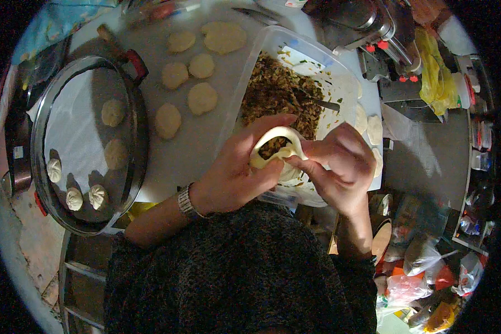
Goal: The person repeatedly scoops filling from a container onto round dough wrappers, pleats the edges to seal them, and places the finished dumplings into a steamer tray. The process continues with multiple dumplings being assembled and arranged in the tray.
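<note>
A round dough wrapper (pixel 280 134) with dark chopped filling inside is cupped in my left hand (pixel 238 167). The fingers and thumb of my left hand curve around its rim. My right hand (pixel 342 165) pinches the dough's near right edge between thumb and forefinger, where the dough is gathered into folds. The top is still open, and the filling shows through. Just beyond and below my hands sits a clear plastic tub (pixel 259 44) holding brown minced filling (pixel 271 89) flecked with green. A dark utensil handle (pixel 325 104) sticks out of the filling.
To the left stands a round steamer tray (pixel 87 154) with red handles, holding several pleated buns (pixel 97 196). Flat dough rounds (pixel 202 98) lie on the pale table (pixel 183 154), others (pixel 375 129) right of the tub. A rolling pin (pixel 108 37) lies behind the tray. Bags (pixel 421 263) crowd the lower right.
</note>
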Available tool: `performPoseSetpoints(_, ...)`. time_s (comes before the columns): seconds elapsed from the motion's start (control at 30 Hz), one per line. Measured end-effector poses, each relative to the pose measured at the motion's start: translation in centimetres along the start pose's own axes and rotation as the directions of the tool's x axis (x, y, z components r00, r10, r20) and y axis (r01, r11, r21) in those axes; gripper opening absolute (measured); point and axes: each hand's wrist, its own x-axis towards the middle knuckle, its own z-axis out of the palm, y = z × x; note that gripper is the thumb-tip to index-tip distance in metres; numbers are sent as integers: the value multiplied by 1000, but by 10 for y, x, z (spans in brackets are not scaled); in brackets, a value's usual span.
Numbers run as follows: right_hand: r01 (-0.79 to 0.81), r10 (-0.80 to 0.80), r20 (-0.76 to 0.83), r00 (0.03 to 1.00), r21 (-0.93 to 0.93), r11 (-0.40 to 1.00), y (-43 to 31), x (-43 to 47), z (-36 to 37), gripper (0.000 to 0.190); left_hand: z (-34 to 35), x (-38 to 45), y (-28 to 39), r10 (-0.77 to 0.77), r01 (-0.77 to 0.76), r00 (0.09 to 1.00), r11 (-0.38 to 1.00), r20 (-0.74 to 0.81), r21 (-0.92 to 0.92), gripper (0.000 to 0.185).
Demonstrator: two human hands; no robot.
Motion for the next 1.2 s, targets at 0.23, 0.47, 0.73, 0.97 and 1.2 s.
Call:
performPoseSetpoints(0.23, -51, 47, 73, 996, 61, 997, -2, -8, 9, 28, -5, 6, 1, 1, 1, 997, 999, -71, 39, 43)
performPoseSetpoints(0.47, 201, -185, 144, 972, -109, 973, -9, -15, 7, 36, -7, 3, 0, 102, -101, 995, 946, 13, 307, 34)
performPoseSetpoints(0.73, -70, 62, 60, 996, 156, 985, -6, -10, 10, 32, -16, 11, 1, 48, -81, 990, 963, 131, 257, 36)
performPoseSetpoints(0.97, 90, -101, -72, 992, -151, 985, -17, -16, 14, 29, 6, 7, -18, -97, 60, 982, 974, -164, -220, 62)
performPoseSetpoints(1.2, -142, 152, -59, 987, 153, 978, -17, -2, 6, 39, -3, 8, -9, -53, 53, 999, 998, -13, 19, 91)
